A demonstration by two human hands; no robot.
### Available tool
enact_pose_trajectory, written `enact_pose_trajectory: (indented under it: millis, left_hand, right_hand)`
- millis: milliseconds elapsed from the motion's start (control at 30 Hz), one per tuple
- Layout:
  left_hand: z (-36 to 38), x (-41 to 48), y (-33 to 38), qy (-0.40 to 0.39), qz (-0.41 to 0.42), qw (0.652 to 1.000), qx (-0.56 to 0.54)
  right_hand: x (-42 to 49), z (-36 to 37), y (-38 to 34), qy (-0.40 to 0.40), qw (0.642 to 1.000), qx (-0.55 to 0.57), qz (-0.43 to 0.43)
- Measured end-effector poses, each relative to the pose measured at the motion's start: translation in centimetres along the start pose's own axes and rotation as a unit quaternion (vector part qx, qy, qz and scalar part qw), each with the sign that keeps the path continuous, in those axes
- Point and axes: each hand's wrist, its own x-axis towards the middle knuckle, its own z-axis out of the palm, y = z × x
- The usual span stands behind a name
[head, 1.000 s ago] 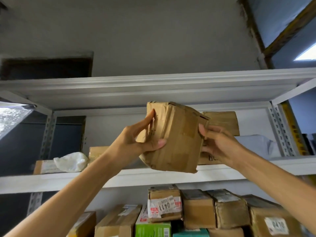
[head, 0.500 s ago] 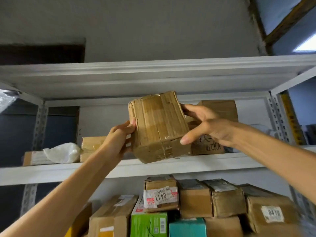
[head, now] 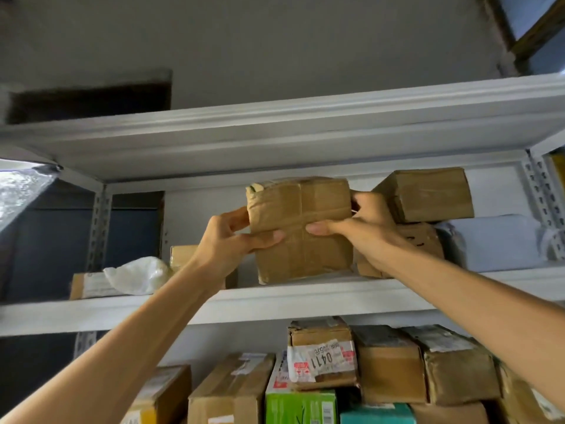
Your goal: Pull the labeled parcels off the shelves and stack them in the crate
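Observation:
A taped brown cardboard parcel [head: 301,228] stands with its bottom edge on the upper white shelf [head: 275,298]. My left hand [head: 232,240] grips its left side, thumb across the front. From the right, my right hand [head: 363,231] holds the parcel's other side, thumb on the front and fingers behind. No label shows on the face turned to me. The crate is out of view.
Two more brown boxes [head: 428,194] are stacked right of the parcel, beside a grey poly bag [head: 495,240]. A white plastic bag [head: 137,275] and flat boxes lie at left. The shelf below holds several parcels, one labelled 0411 [head: 324,359]. Another shelf board [head: 275,133] is close overhead.
Both hands turned the parcel and moved it back from the air in front of the shelf until it rests on the upper shelf, upright beside the stacked boxes.

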Motion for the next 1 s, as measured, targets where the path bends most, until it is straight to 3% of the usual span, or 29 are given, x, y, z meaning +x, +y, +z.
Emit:
enact_pose_trajectory:
  millis: [133,267,533,733,833,1000]
  left_hand:
    - [-1.4,1.4,-3.4,0.096,-0.005,0.994,0.057]
    - [-2.3,3.5,-4.8,0.153,-0.009,0.971,0.181]
    - [-3.0,5.8,-6.8,0.165,0.016,0.918,0.360]
    - [-2.6,5.6,-8.1,0.177,0.026,0.890,0.420]
    - [-2.1,5.8,-8.4,0.184,0.020,0.864,0.468]
    - [-1.9,5.5,-7.3,0.172,-0.002,0.849,0.499]
  right_hand:
    - [1.2,1.9,2.2,-0.054,0.995,-0.076,0.037]
    - [2.0,3.0,4.9,-0.087,0.994,-0.036,0.060]
    - [4.2,3.8,6.9,-0.086,0.990,-0.105,0.036]
    - [4.0,5.5,7.4,-0.045,0.980,-0.195,0.002]
    - [3.9,5.8,8.0,-0.029,0.981,-0.192,0.029]
    - [3.6,3.3,7.1,-0.083,0.972,-0.211,0.057]
